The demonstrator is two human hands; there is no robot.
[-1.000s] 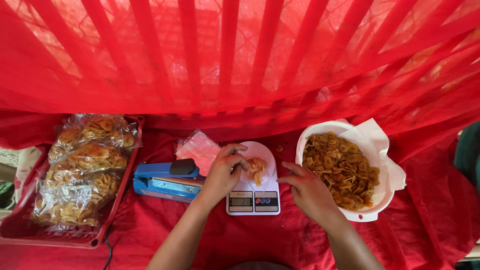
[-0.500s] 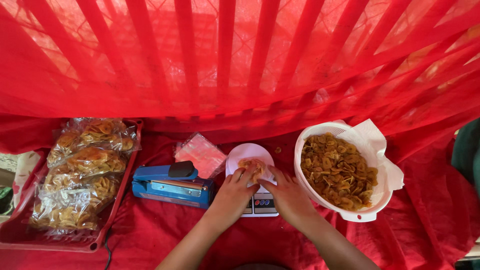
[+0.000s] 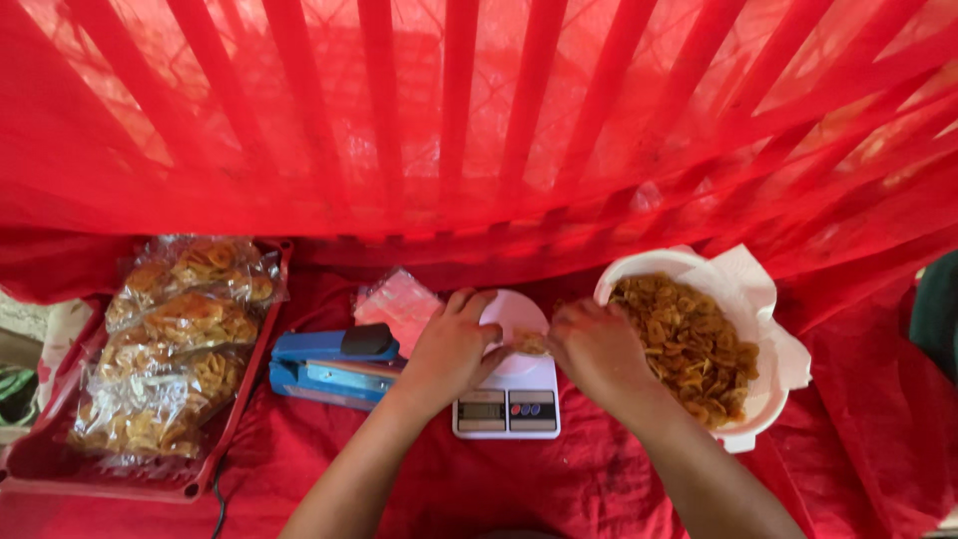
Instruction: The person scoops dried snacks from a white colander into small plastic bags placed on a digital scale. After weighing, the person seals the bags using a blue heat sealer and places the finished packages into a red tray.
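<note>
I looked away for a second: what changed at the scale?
The right hand moved left from the white bowl of fried chips to join the left hand over the white digital scale, both at a small bag of chips. Blue heat sealer and red tray stayed put.

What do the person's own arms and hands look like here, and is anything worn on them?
Both forearms are bare up to the bottom edge of the frame: no sleeves show. The left hand and right hand wear no gloves, and no ring, watch or bracelet is visible.

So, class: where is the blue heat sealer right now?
In the head view, the blue heat sealer lies left of centre, between the red tray and the white scale.
</note>
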